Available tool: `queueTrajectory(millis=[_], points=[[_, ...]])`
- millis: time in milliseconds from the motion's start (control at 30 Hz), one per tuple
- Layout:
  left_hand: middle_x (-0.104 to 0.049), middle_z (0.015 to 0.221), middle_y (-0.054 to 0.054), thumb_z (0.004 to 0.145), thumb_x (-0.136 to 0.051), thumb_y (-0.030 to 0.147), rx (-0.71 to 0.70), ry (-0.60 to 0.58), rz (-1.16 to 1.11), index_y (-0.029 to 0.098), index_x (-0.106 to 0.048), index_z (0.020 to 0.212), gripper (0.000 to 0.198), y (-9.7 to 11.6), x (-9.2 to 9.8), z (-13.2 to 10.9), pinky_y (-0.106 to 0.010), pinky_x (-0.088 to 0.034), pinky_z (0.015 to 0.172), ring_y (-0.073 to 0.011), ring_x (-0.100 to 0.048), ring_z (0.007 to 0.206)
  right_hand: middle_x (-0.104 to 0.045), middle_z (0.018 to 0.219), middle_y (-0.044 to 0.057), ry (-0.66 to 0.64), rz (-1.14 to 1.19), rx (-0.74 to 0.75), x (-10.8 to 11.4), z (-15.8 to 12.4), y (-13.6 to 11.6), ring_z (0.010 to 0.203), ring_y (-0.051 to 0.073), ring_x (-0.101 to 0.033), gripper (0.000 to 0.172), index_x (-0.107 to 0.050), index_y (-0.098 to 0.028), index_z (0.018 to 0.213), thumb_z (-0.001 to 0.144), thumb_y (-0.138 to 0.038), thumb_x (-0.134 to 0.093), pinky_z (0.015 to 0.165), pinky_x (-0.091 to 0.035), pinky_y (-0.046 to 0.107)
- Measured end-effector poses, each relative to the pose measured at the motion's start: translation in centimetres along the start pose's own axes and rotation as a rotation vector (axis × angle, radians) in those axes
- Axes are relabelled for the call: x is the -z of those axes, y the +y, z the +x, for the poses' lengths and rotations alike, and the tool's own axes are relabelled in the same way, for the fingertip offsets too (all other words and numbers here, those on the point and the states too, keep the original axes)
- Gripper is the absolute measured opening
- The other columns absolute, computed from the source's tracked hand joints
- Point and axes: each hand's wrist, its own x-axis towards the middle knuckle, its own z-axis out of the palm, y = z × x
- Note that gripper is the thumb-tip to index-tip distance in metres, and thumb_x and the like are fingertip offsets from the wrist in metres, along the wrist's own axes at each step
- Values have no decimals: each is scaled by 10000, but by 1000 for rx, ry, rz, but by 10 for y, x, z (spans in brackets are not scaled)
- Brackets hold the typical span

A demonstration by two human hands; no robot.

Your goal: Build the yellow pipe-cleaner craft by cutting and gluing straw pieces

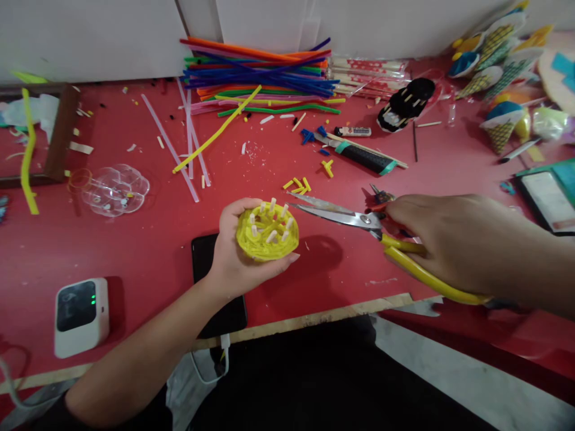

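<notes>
My left hand [233, 254] cups a round yellow woven piece [268, 233] with several pale wooden pegs standing up out of it. It is held just above the red table [148, 251], over a black phone [207, 263]. My right hand [442, 239] grips a pair of yellow-handled scissors [359, 220]. Their steel blades are slightly apart and point left, with the tips close to the right rim of the woven piece.
A heap of coloured straws [260, 75] lies at the back. Short yellow offcuts [299, 184], a craft knife [359, 154], a clear plastic tray [114, 190], a white device with green lights [81, 314] and woven cone crafts [494, 57] lie around. The table's front edge runs below my hands.
</notes>
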Motion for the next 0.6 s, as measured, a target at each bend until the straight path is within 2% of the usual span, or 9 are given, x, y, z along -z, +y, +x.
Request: queueTrajectory(millis=[67,233,333,433,500,600], points=[[-574,1278,-41,628,-1023,333,1,-10,-18,334,-519,1371,898,1,0,0,-379,-637,903,-216,-667,1086,-502,614,24,29,-24,16,1,-1,-4,509,207,-463,243,-460,-267,750,872,-475,-426,528,-259,320],[-558,1366,-88,761,-914,288,-1,-161,-48,324,-455,1494,866,4,3,-1,-445,-596,1035,-265,-641,1204,-540,652,55,30,-73,-32,3,-1,-13,553,232,-520,284,-487,-254,770,885,-477,-356,546,-285,324],[-577,1373,-102,725,-950,329,13,-161,43,315,-494,1485,887,2,6,0,-502,-546,1095,-300,-611,1255,-540,659,70,-14,-99,-84,7,0,-17,590,256,-562,308,-464,-256,756,867,-496,-308,552,-285,324],[-607,1296,-88,660,-1000,390,27,-146,75,312,-545,1422,891,-1,6,1,-495,-558,1049,-292,-626,1201,-545,660,71,-6,-150,-101,9,-1,-20,586,254,-576,319,-482,-252,756,867,-497,-310,529,-263,308],[-603,1252,-77,619,-1020,427,28,-119,50,300,-566,1367,884,-2,5,2,-462,-577,998,-272,-640,1149,-560,663,73,56,-203,-83,8,-4,-21,568,247,-585,326,-516,-244,761,874,-487,-330,501,-232,293],[-589,1257,-82,577,-1039,448,-3,-112,35,280,-574,1311,885,0,3,2,-453,-578,1002,-272,-635,1167,-582,666,87,253,-311,29,3,-10,-22,554,236,-609,352,-568,-217,747,910,-430,-340,478,-218,282]])
